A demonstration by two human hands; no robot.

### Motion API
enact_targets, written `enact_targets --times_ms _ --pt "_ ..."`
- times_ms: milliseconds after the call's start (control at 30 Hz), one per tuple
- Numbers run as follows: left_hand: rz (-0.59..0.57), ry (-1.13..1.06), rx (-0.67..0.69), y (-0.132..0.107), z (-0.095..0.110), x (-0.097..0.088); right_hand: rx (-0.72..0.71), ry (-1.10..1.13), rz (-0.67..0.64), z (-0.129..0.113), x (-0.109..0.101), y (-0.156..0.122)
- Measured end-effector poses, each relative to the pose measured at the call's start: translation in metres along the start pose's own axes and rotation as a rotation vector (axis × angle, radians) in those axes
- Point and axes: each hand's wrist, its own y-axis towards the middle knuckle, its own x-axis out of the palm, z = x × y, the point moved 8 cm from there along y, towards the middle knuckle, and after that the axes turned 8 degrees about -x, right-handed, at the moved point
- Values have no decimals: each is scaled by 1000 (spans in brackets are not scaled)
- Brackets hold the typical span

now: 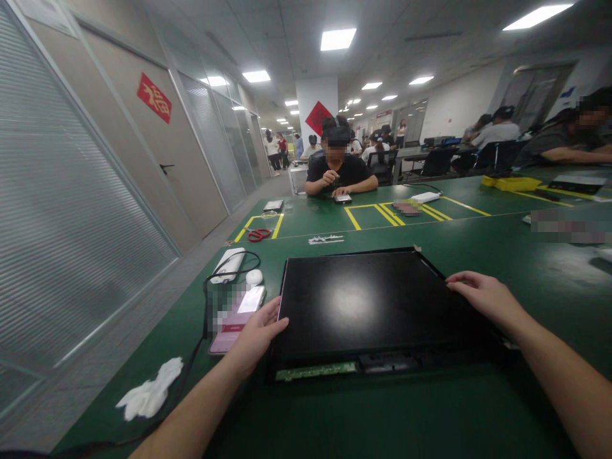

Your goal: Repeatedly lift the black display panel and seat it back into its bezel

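A flat black display panel (363,306) lies over a black frame (423,255), which shows along the far and right edges. A narrow green circuit board (315,371) is exposed along the near side. My left hand (258,331) is closed on the panel's left edge, thumb on top and fingers at the side. At the right edge, my right hand (478,293) pinches the panel's border between thumb and fingers. How far the panel sits inside the frame, I cannot tell.
Left of the panel are a phone (251,299), a white earbud case (254,277), a white power bank (228,264) with a black cable, and crumpled tissue (152,389). Red-handled scissors (259,234) lie farther off. A person (342,159) sits opposite at the green table (382,421).
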Motion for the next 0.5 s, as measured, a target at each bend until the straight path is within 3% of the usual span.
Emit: enact_targets --times_ms 500 --pt "3 19 27 -2 3 2 49 -28 4 -16 -5 -6"
